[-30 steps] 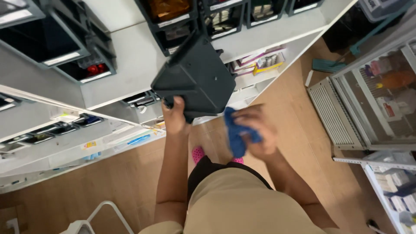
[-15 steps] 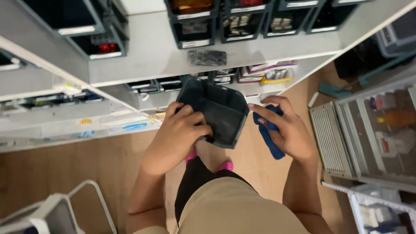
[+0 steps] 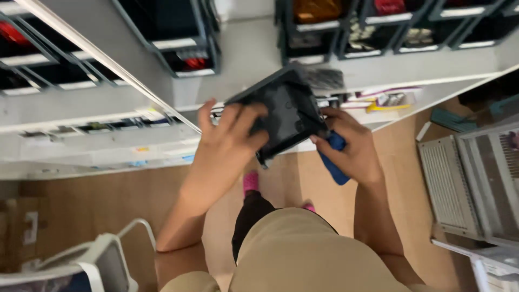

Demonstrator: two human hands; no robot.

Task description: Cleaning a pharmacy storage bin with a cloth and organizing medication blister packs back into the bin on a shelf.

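The left hand grips the tilted dark bin while the right hand, fingers curled around a blue cloth, steadies its edge, so it could slip.

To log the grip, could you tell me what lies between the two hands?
In the head view, the dark bin spans between left hand and right hand.

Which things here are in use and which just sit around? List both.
In use: dark bin, held by left hand; blue cloth, in right hand.

Sitting around: shelf bins, white shelf, white rack, white chair.
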